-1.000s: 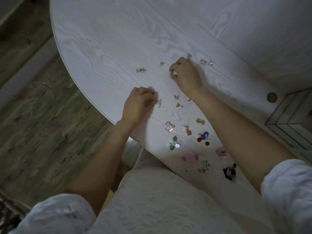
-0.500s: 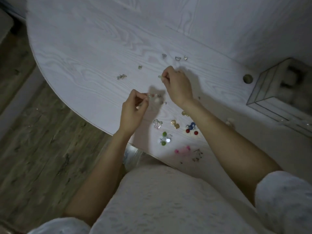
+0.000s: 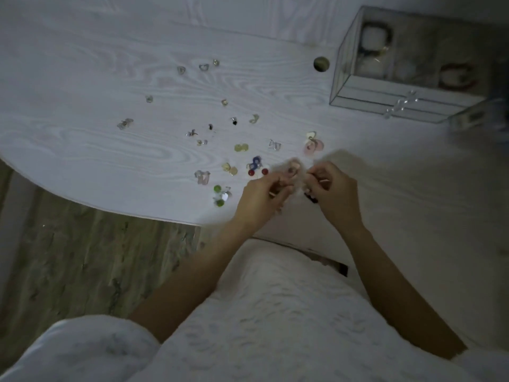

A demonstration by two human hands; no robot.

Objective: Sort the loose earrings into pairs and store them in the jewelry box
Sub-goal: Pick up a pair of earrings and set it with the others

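- My lap is covered in soft, bumpy white cloth (image 3: 275, 312).
- My left hand (image 3: 260, 198) and right hand (image 3: 332, 190) are close together, just over the near edge of the table (image 3: 82, 150). The fingers of both are curled in and pinch tiny things. These are too blurry to name.
- The table is pale wood with wavy lines.
- Loose earrings lie just past my fingers: red balls (image 3: 257, 171), green balls (image 3: 219, 195), a round pink one (image 3: 314, 146).
- Small shiny ones (image 3: 203, 67) sit farther away.
- The clear jewelry box (image 3: 385, 97) stands far off to the right, well apart from my hands.
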